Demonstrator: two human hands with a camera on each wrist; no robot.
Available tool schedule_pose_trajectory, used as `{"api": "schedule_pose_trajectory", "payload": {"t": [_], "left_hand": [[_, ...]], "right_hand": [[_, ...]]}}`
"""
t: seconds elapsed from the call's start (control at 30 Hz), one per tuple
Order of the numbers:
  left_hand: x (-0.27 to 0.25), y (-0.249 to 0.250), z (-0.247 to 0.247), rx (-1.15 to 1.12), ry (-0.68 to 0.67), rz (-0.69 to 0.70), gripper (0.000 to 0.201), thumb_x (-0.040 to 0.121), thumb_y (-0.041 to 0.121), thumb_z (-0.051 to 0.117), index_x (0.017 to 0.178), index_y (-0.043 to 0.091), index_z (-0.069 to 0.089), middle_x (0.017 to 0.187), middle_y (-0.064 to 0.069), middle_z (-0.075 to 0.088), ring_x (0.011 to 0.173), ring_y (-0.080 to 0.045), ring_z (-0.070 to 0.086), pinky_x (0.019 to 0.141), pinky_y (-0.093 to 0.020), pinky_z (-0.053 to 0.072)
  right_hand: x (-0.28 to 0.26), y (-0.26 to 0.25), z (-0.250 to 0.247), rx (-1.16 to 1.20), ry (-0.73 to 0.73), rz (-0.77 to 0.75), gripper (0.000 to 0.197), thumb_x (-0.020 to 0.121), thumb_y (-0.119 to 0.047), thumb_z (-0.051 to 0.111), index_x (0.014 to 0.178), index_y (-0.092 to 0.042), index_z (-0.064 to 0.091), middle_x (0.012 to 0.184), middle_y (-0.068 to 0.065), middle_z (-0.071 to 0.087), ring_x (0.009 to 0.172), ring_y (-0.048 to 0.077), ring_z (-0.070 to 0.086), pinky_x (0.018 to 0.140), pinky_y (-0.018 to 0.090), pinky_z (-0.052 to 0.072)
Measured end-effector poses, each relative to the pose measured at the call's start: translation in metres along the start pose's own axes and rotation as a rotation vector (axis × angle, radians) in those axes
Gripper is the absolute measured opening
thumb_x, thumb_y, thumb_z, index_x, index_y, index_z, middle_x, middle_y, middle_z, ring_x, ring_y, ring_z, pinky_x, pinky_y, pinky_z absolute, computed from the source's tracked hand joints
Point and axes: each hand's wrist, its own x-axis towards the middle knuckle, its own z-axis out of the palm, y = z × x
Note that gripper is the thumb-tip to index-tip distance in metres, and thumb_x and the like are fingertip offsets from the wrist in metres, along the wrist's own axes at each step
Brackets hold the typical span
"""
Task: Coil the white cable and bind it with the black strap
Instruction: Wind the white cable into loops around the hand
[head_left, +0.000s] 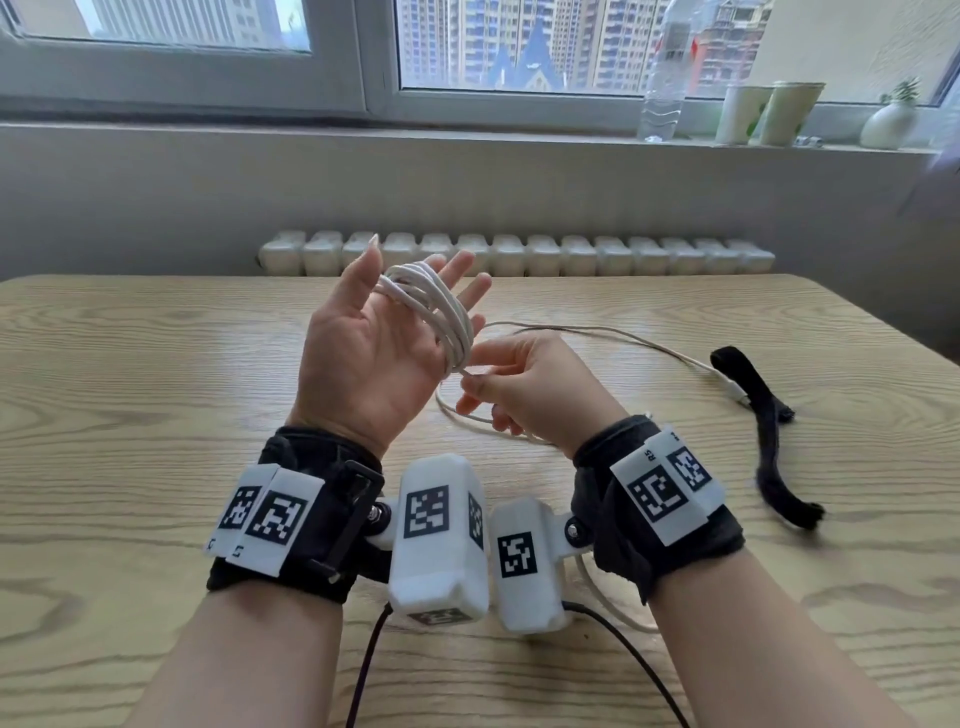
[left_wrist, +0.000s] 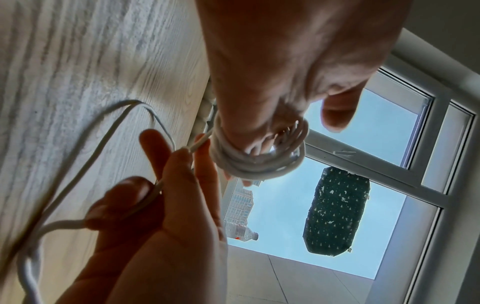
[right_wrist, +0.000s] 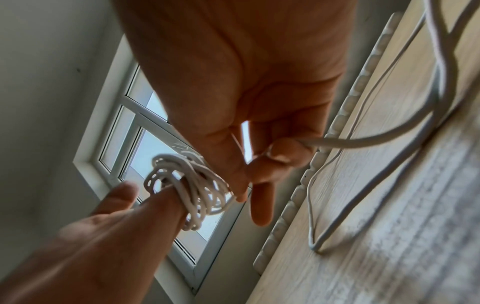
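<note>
Above the table (head_left: 156, 395), my left hand (head_left: 363, 353), fingers spread, wears several turns of white cable (head_left: 441, 312), my right hand (head_left: 524, 389) pinches the slack still trailing, and the black strap (head_left: 763, 431) lies untouched, well apart.

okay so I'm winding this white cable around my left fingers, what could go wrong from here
The loops on your left hand sit loose around straight fingers, so the white cable coil could slide off before you bind it. The free end lies across the black strap on the table; pulling with your right hand may drag the strap along. The slack could also snag on your wrist gear.
</note>
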Motion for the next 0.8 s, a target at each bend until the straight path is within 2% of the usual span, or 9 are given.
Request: {"api": "schedule_pose_trajectory", "payload": {"t": [0.1, 0.27, 0.4, 0.5, 0.6, 0.7, 0.8], "left_hand": [[-0.001, -0.001, 0.001, 0.019, 0.029, 0.009, 0.065, 0.096, 0.05, 0.03, 0.136, 0.0, 0.037, 0.139, -0.015, 0.051, 0.127, -0.035, 0.049, 0.109, -0.049, 0.031], [0.003, -0.003, 0.002, 0.048, 0.103, 0.035, 0.066, 0.096, 0.05, 0.027, 0.143, 0.003, 0.03, 0.143, -0.012, 0.046, 0.129, -0.033, 0.046, 0.11, -0.047, 0.029], [0.006, -0.003, 0.001, 0.102, 0.158, 0.022, 0.066, 0.097, 0.05, 0.027, 0.146, 0.006, 0.026, 0.144, -0.009, 0.046, 0.129, -0.03, 0.046, 0.099, -0.04, 0.04], [0.01, -0.002, 0.003, 0.19, 0.198, -0.003, 0.065, 0.097, 0.049, 0.028, 0.147, 0.008, 0.024, 0.143, -0.007, 0.047, 0.129, -0.028, 0.046, 0.091, -0.037, 0.043], [0.013, -0.004, 0.001, 0.321, 0.23, -0.019, 0.064, 0.097, 0.047, 0.031, 0.148, 0.009, 0.022, 0.141, -0.005, 0.049, 0.126, -0.026, 0.049, 0.098, -0.038, 0.041], [0.012, -0.007, -0.002, 0.459, 0.226, -0.038, 0.065, 0.096, 0.048, 0.032, 0.148, 0.01, 0.022, 0.142, -0.003, 0.047, 0.125, -0.023, 0.049, 0.107, -0.043, 0.036], [0.009, -0.009, -0.001, 0.56, 0.205, -0.082, 0.059, 0.095, 0.049, 0.033, 0.142, 0.013, 0.031, 0.138, -0.003, 0.051, 0.121, -0.019, 0.053, 0.107, -0.041, 0.036]], "right_hand": [[-0.002, -0.001, -0.001, -0.024, -0.047, 0.018, 0.03, 0.089, -0.011, 0.062, 0.118, -0.014, 0.067, 0.072, -0.001, 0.072, 0.042, 0.002, 0.049, 0.044, 0.016, 0.041], [-0.006, -0.004, -0.003, -0.065, -0.121, 0.043, 0.028, 0.086, -0.008, 0.066, 0.113, -0.016, 0.069, 0.061, -0.001, 0.069, 0.039, 0.003, 0.048, 0.044, 0.017, 0.043], [-0.008, -0.007, -0.003, -0.127, -0.106, 0.002, 0.024, 0.082, -0.009, 0.07, 0.106, -0.016, 0.072, 0.055, -0.003, 0.066, 0.037, 0.001, 0.046, 0.046, 0.019, 0.042], [-0.009, -0.011, -0.008, -0.109, -0.068, -0.034, 0.023, 0.08, -0.007, 0.071, 0.102, -0.012, 0.074, 0.06, 0.001, 0.067, 0.036, -0.003, 0.049, 0.046, 0.01, 0.038], [-0.013, -0.017, -0.013, -0.072, -0.058, -0.071, 0.02, 0.078, -0.006, 0.072, 0.095, -0.014, 0.076, 0.063, 0.001, 0.068, 0.039, -0.004, 0.05, 0.042, 0.004, 0.034], [-0.017, -0.022, -0.017, -0.046, -0.05, -0.122, 0.022, 0.074, 0.0, 0.073, 0.086, -0.019, 0.076, 0.062, -0.003, 0.069, 0.05, -0.002, 0.056, 0.05, 0.011, 0.042], [-0.02, -0.024, -0.02, -0.046, -0.001, -0.177, 0.026, 0.074, 0.006, 0.066, 0.083, -0.017, 0.072, 0.071, 0.0, 0.073, 0.067, 0.015, 0.067, 0.067, 0.024, 0.056]]}}
